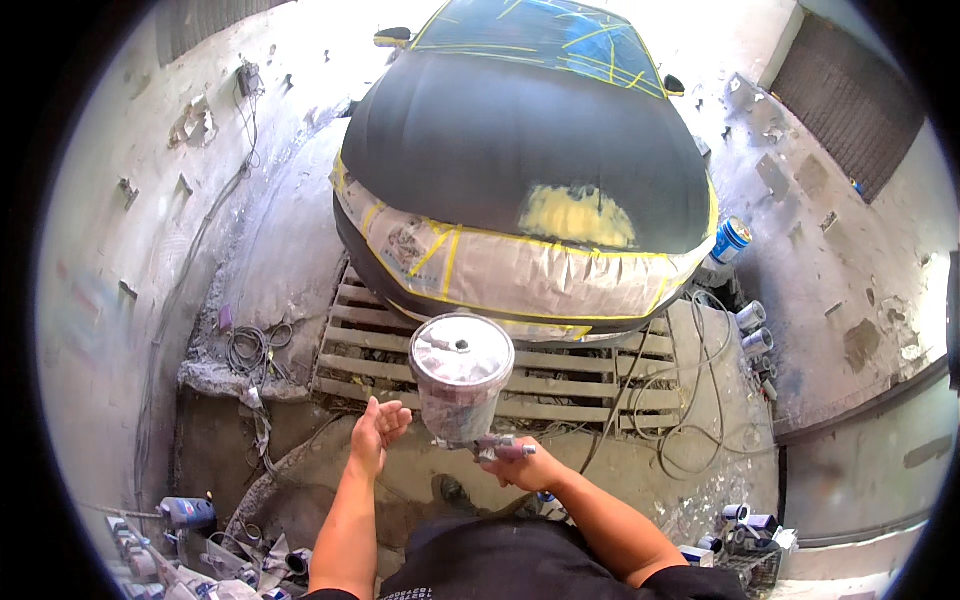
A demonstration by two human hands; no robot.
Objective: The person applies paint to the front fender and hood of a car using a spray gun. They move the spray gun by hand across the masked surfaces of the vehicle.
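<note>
My right hand [522,464] is wrapped round the handle of a spray gun [495,447], whose large, pale, paint-coated cup [460,385] with a round lid stands on top. My left hand [378,428] is open and empty, fingers stretched out just left of the cup and apart from it. Beyond the gun is the front of a car [510,120] with a matte dark hood, a pale yellow patch [575,215] near its front edge, and paper with yellow tape [500,270] over its bumper and grille.
A slatted wooden platform [350,360] lies under the car's front. Hoses loop on the floor at right [680,440] and left [255,350]. Cans [757,342] line the right wall, with a blue bucket [730,240] near the bumper. Clutter [190,515] fills both lower corners.
</note>
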